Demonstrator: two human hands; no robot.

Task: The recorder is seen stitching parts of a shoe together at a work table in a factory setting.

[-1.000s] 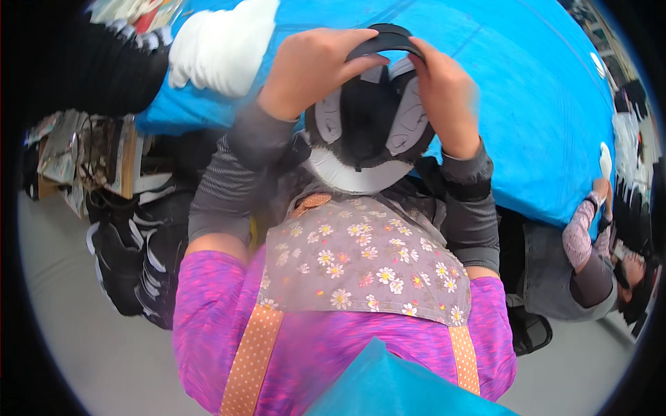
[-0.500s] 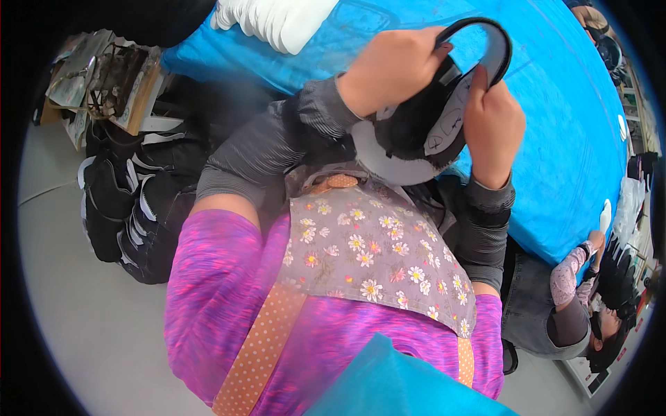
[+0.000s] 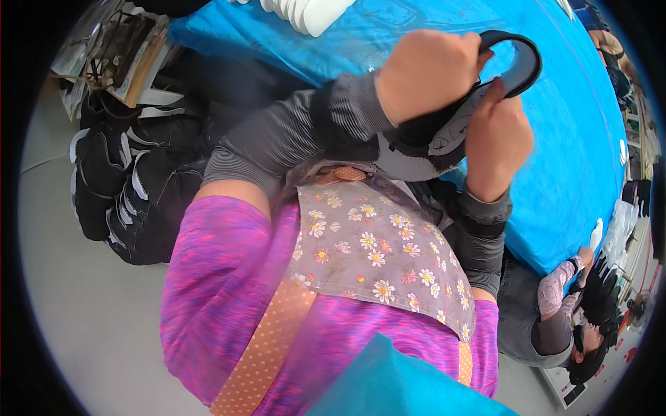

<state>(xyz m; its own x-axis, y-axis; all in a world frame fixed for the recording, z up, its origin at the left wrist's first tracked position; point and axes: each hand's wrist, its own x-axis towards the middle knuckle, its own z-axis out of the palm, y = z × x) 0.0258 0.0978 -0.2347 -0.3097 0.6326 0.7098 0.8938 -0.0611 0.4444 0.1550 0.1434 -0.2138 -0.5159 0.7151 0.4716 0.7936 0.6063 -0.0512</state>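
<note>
Above the near edge of a blue-covered table (image 3: 576, 132), both my hands grip a black shoe upper (image 3: 416, 135) with grey lining. My left hand (image 3: 429, 75) is closed on its edge, next to a loop that curves up and to the right. Lower on the right, my right hand (image 3: 497, 145) pinches the loop's near side, with the thumb tip showing on the lining. Pen-like marks show on a pale strip inside the upper. My left hand and sleeve cover part of it.
Several white insole-shaped pieces (image 3: 312, 15) lie stacked at the table's far left. A pile of black shoe uppers with white edging (image 3: 114, 187) sits at my left, below a cluttered shelf (image 3: 139, 76). Another person (image 3: 548, 333) is at the table's right side.
My hands have moved right in the picture with the shoe upper. Its loop now leans further right, and the left hand hides more of the black inside. The view has also shifted slightly.
</note>
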